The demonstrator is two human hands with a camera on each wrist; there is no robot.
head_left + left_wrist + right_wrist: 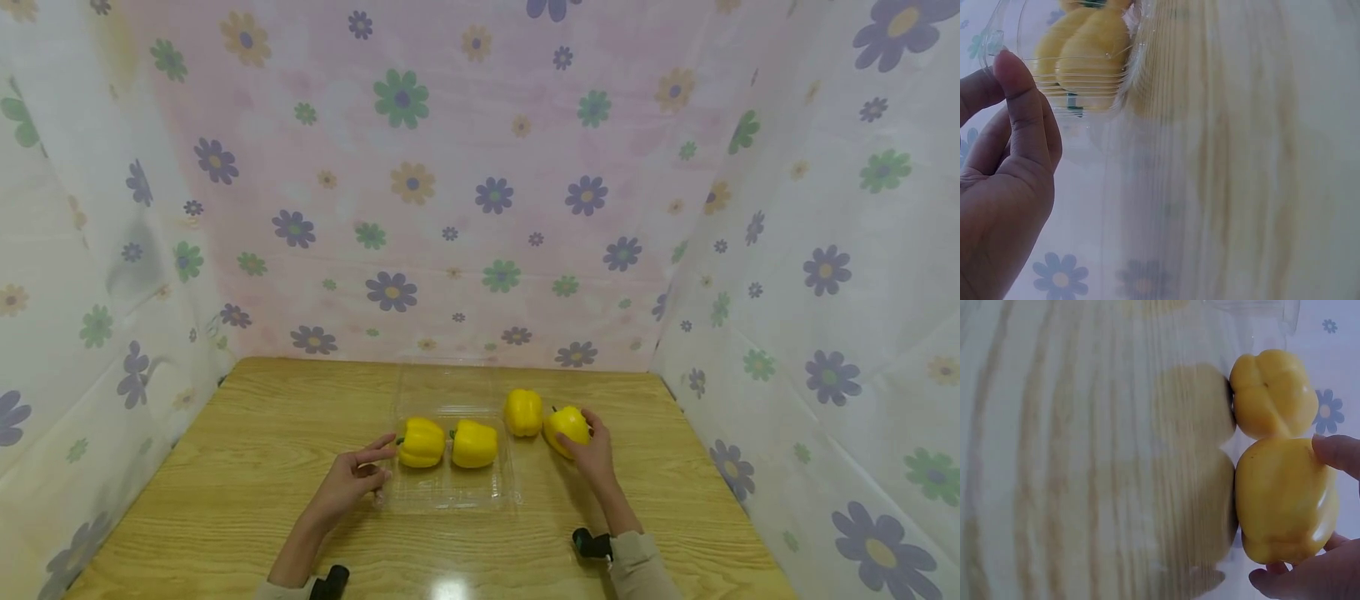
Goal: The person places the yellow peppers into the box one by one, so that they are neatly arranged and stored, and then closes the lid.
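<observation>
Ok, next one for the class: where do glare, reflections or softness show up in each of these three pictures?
Head view: a white glare spot on the wooden table, near the bottom edge; left wrist view: hazy, wood grain drawn into soft streaks, light catching the clear container; right wrist view: the tabletop mirrors the pepper in the right hand.

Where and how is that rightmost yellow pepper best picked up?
Probably hold the rightmost pepper around its rounded sides, coming from the near right, as the right hand does: another pepper sits close on its left, and the thin stem offers little to grip.
</observation>
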